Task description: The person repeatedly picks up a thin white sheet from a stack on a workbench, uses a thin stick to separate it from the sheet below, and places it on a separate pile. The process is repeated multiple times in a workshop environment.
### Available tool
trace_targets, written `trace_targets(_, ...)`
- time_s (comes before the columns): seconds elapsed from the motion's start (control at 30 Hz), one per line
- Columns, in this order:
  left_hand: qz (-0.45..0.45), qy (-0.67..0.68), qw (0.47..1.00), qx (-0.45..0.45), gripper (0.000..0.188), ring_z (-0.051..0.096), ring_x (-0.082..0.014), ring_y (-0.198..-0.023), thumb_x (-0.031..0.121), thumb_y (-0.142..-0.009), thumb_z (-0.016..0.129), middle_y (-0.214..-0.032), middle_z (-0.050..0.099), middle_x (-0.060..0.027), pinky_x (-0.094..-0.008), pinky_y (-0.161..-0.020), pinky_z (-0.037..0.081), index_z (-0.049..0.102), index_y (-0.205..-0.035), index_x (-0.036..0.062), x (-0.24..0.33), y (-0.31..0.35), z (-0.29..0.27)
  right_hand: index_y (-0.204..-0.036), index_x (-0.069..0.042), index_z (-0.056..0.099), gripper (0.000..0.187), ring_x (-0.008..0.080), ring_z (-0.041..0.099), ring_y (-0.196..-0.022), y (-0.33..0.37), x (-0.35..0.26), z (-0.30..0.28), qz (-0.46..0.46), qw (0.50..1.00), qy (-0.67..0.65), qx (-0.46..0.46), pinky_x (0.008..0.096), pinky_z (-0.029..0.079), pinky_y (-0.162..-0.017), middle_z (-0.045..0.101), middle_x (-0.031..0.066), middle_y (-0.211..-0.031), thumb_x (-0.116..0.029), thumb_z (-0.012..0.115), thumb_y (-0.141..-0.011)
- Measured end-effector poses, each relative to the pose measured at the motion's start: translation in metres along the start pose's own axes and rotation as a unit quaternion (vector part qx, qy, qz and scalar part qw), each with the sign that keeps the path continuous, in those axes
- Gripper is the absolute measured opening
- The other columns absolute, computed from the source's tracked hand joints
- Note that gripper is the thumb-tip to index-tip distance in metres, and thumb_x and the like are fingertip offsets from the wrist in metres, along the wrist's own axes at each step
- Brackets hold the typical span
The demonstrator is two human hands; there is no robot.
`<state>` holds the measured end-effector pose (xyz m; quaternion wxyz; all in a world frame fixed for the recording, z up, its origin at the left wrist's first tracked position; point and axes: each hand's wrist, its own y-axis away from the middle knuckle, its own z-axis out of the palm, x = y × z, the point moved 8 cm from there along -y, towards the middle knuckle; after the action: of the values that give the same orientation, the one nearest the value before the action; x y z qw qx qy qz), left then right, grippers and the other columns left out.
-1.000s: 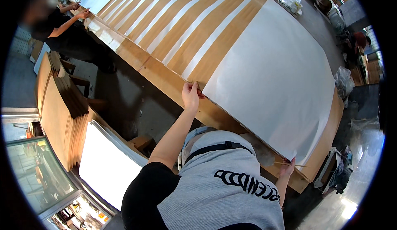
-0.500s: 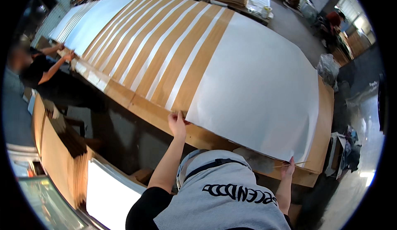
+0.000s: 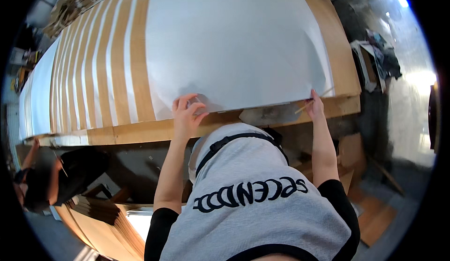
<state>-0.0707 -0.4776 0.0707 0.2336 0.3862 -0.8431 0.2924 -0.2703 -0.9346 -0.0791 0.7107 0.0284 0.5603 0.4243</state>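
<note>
**Laying a white sheet along the near edge of the table**

The step in hand looked like positioning: a large white sheet (image 3: 234, 40) was being set down on the long wooden table (image 3: 344, 68), its near border brought up to the table's near edge. The left hand (image 3: 186, 113) sat at that near border, fingers curled and pinching the paper where it had lifted into a small wrinkle. The right hand (image 3: 316, 105) was at the sheet's near right corner, close to the table's near right corner, fingers closed around a thin stick (image 3: 309, 102) that lay slanted across the corner; whether it also pressed the paper down could not be told.

The next move, as a judgement, called for flattening the wrinkle by the left hand and squaring the near border parallel with the table edge, with both hands working evenly so the sheet did not skew.

The sheet itself was plain, matte and white, wide enough to cover most of the right end of the table, and lay mostly flat apart from soft ripples near the left hand. Toward the table's left end, narrow white strips (image 3: 108, 68) alternated with bare wood. Another person (image 3: 56, 176) bent at the near edge farther left.
</note>
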Motion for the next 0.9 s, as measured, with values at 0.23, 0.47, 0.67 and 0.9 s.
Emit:
trace_targets(0.23,0.011,-0.02,0.999,-0.025,0.021,0.041,-0.0256,-0.097,0.011,-0.057,0.072,-0.106,0.051,-0.0018,-0.0361,-0.082,0.034,0.061,-0.075,0.0139,-0.007,-0.001,0.015,-0.099,-0.006,0.053,0.02,0.0141,0.052,-0.084,0.011,-0.001,-0.002,-0.014,1.0,-0.009,0.019,0.0285,0.042,-0.073,0.056,0.002,-0.092,-0.019,0.055,-0.083)
trace_targets(0.47,0.024,-0.029,0.999,-0.032,0.02,0.041,-0.0257,-0.1,0.01,-0.057,0.073,-0.107,0.051,-0.0025,-0.0357,-0.084,0.034,0.061,-0.074,0.0126,-0.005,-0.002,0.02,-0.095,-0.005,0.053,0.021,0.0123,0.053,-0.075,0.012,0.003,0.002,-0.043,0.998,-0.041,0.0,0.026,0.042,-0.063,0.057,0.002,-0.087,-0.022,0.054,-0.084)
trace_targets(0.67,-0.01,-0.007,0.999,-0.033,0.021,0.04,-0.0268,-0.1,0.007,-0.057,0.072,-0.108,0.049,-0.0054,-0.0363,-0.083,0.035,0.061,-0.074,0.011,-0.011,0.002,0.022,-0.081,-0.009,0.052,0.02,0.0101,0.052,-0.067,0.025,-0.009,-0.019,-0.064,0.991,-0.021,0.119,0.0245,0.041,-0.053,0.055,0.0016,-0.074,-0.028,0.051,-0.085)
trace_targets(0.9,0.021,-0.018,0.999,-0.044,0.022,0.039,-0.0295,-0.101,0.004,-0.056,0.072,-0.109,0.048,-0.0088,-0.038,-0.082,0.037,0.06,-0.074,0.0095,-0.007,-0.001,0.028,-0.072,-0.011,0.048,0.02,0.0094,0.048,-0.05,0.004,0.006,-0.051,-0.124,0.967,-0.015,0.222,0.0225,0.034,-0.04,0.051,0.0005,-0.061,-0.024,0.05,-0.086)
